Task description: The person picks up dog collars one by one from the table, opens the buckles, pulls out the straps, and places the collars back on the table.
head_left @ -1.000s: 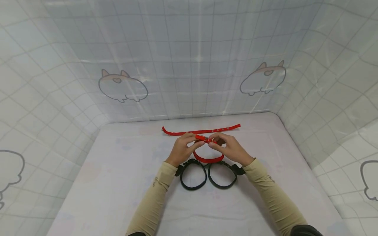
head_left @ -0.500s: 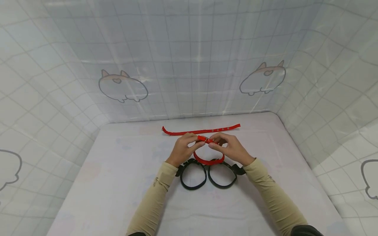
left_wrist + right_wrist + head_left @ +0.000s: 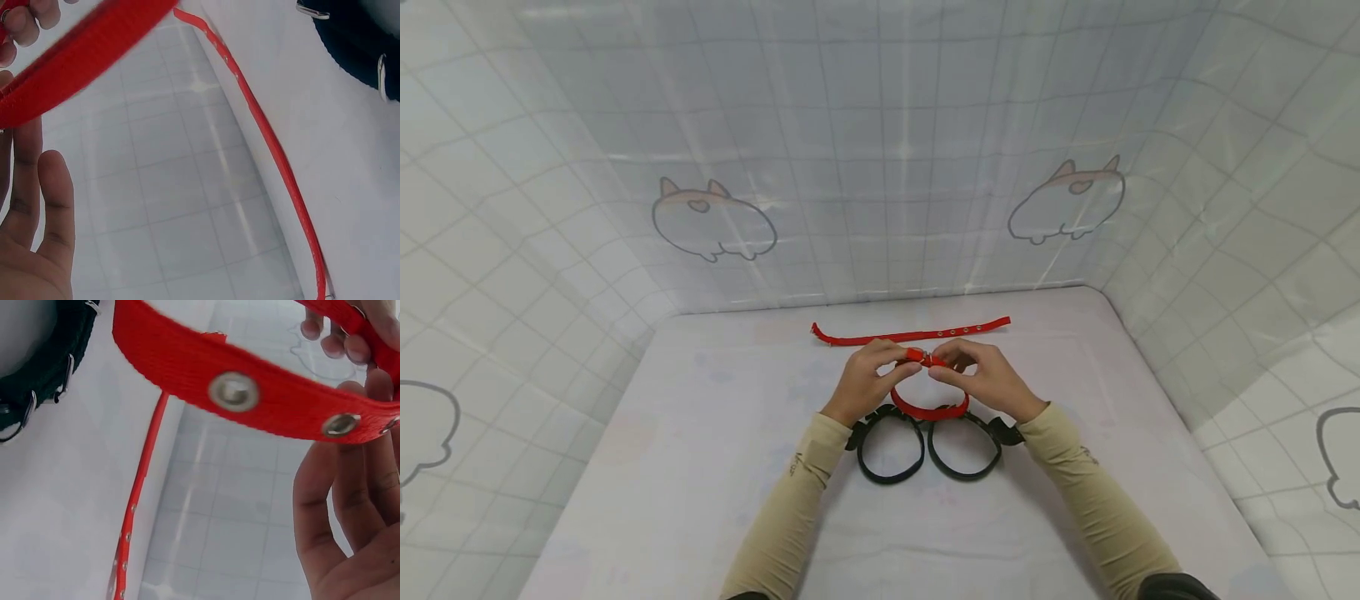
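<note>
A red pet collar (image 3: 929, 413) is bent into a loop, raised off the table between both hands. My left hand (image 3: 863, 382) pinches its strap end on the left of the metal buckle (image 3: 927, 358). From the other side, my right hand (image 3: 988, 380) pinches the collar by the buckle; fingers partly hide that join. Metal-rimmed holes (image 3: 234, 392) show along the strap in the right wrist view. Just nearer the person, a dark collar loop (image 3: 891, 479) lies on the left and a second dark loop (image 3: 967, 476) on the right.
Behind the hands, another red collar (image 3: 895, 337) lies stretched out across the white table (image 3: 715, 467), its holes toward the right. A grid-patterned curtain (image 3: 887, 208) with cartoon animals rises at the table's back and sides.
The red strap end at my left fingertips has shifted slightly right, toward the buckle. Both hands stay in nearly the same place, and the other collars lie unmoved.
</note>
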A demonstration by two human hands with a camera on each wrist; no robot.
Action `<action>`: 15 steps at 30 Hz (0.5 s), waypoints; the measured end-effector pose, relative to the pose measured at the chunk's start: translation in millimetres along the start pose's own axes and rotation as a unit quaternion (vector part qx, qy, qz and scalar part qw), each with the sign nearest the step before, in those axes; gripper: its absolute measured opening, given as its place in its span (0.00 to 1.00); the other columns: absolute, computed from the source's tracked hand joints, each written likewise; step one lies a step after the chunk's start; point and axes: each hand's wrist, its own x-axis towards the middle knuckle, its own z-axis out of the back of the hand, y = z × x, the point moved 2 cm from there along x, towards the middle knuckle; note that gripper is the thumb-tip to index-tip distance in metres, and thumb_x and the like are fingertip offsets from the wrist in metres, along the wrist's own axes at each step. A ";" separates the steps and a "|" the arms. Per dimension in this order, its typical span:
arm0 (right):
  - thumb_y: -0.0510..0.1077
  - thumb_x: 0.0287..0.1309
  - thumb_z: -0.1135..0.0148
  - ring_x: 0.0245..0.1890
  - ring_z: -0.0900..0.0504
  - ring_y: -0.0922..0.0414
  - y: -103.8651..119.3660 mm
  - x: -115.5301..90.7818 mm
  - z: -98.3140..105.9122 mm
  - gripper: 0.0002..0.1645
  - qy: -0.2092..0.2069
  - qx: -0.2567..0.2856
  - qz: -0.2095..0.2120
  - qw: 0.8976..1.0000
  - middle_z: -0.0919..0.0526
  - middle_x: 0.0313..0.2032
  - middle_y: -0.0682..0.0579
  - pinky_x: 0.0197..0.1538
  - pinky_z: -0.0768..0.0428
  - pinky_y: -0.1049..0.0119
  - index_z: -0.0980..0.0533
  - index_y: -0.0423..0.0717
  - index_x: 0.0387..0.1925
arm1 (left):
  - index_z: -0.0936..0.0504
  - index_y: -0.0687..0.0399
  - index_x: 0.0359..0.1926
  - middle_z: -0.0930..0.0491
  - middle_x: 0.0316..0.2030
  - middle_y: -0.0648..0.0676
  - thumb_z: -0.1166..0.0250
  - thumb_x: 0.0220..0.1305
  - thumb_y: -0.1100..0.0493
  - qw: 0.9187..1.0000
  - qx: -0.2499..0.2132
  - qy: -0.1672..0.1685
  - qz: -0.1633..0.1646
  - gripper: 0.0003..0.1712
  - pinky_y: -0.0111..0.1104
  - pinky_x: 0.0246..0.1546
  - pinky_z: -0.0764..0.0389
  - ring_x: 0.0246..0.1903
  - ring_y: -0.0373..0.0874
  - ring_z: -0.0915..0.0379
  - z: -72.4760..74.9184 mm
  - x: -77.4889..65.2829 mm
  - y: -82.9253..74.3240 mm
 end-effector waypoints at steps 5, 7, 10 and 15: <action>0.54 0.56 0.36 0.35 0.21 0.62 -0.2 0.9 -0.9 0.14 0.006 0.001 0.004 1.000 0.19 0.37 0.62 0.40 0.22 0.62 0.23 0.61 0.45 | 0.16 0.48 0.46 0.21 0.41 0.42 0.33 0.57 0.51 1.000 0.001 0.005 0.002 0.16 0.28 0.42 0.24 0.43 0.34 0.29 1.2 -0.5 1.2; 0.53 0.56 0.37 0.35 0.21 0.62 0.0 1.0 -0.4 0.14 0.006 0.000 0.005 1.000 0.18 0.37 0.62 0.40 0.22 0.63 0.23 0.61 0.46 | 0.17 0.48 0.48 0.21 0.41 0.42 0.34 0.58 0.49 1.000 0.001 0.004 0.004 0.17 0.28 0.42 0.24 0.43 0.34 0.30 1.8 -0.9 1.7; 0.54 0.57 0.37 0.35 0.21 0.62 0.4 1.4 -0.6 0.15 0.010 0.001 0.003 1.000 0.19 0.37 0.62 0.40 0.22 0.63 0.23 0.61 0.46 | 0.17 0.48 0.48 0.21 0.41 0.42 0.35 0.59 0.48 1.000 -0.006 0.003 0.002 0.18 0.30 0.41 0.23 0.43 0.34 0.30 2.2 -0.8 2.0; 0.55 0.56 0.37 0.36 0.21 0.62 -0.9 2.5 -1.6 0.15 0.009 0.001 -0.004 1.000 0.19 0.38 0.63 0.40 0.23 0.62 0.24 0.62 0.46 | 0.17 0.47 0.49 0.21 0.42 0.42 0.36 0.60 0.48 1.000 -0.014 0.008 0.000 0.18 0.32 0.42 0.23 0.43 0.35 0.29 1.9 0.2 2.0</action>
